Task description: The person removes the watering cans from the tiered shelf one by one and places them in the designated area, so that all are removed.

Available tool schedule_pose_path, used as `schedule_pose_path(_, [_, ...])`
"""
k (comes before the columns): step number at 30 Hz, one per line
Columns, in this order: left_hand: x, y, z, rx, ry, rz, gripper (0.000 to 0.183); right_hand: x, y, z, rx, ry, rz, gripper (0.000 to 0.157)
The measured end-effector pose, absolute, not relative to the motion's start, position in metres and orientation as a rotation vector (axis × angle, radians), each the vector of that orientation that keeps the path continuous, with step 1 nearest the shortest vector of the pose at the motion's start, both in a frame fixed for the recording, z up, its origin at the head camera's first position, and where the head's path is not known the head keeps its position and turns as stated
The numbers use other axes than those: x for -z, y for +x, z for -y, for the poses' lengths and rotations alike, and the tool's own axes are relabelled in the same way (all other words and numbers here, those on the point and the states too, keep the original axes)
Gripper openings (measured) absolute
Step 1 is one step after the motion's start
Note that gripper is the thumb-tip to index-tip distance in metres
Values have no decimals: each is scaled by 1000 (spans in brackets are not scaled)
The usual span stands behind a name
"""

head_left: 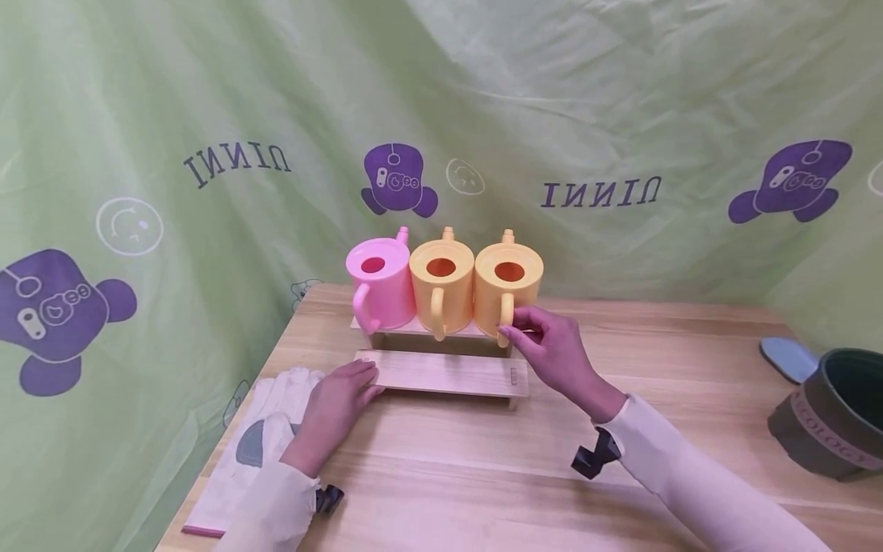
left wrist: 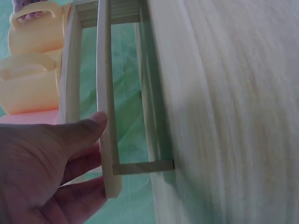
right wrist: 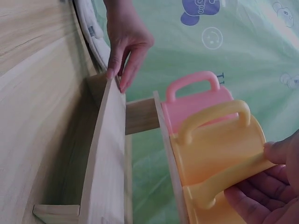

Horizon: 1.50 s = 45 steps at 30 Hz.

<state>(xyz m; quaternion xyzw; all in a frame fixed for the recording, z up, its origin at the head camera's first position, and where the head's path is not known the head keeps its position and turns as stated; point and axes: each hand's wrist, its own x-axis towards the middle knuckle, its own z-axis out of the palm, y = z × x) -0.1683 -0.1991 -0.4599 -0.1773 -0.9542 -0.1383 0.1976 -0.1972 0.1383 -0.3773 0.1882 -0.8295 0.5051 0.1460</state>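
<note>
A two-tier wooden stand (head_left: 441, 373) sits on the table, with three toy watering cans in a row on its upper tier. The pink watering can (head_left: 386, 287) is at the left, a yellow-orange one (head_left: 451, 295) in the middle and another yellow-orange watering can (head_left: 491, 299) at the right. My right hand (head_left: 557, 349) pinches the right can's handle (right wrist: 233, 176) between thumb and fingers. With my left hand (head_left: 338, 406) I grip the left end of the lower tier; in the left wrist view the thumb lies on the board's edge (left wrist: 106, 93) and the fingers are behind it.
White work gloves (head_left: 276, 429) with a grey patch lie at the table's left edge. To the right stand a dark plant pot (head_left: 817, 429) lettered "ECOLOGY" and a flat blue-grey object (head_left: 789, 358). A green printed curtain (head_left: 483, 100) hangs behind the table (head_left: 441, 475).
</note>
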Motion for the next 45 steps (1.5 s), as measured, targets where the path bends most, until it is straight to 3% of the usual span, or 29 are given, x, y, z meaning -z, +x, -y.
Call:
schedule_pose_path(13, [459, -172, 197, 331, -502, 2661, 29, 374, -185, -161, -1470, 541, 2082, 22])
schedule_pose_path(20, [456, -171, 198, 315, -449, 2711, 26, 369, -181, -191, -1487, 393, 2111, 23])
schedule_pose_path(45, [457, -171, 195, 348, -430, 2742, 28, 459, -166, -218, -1458, 274, 2307, 26])
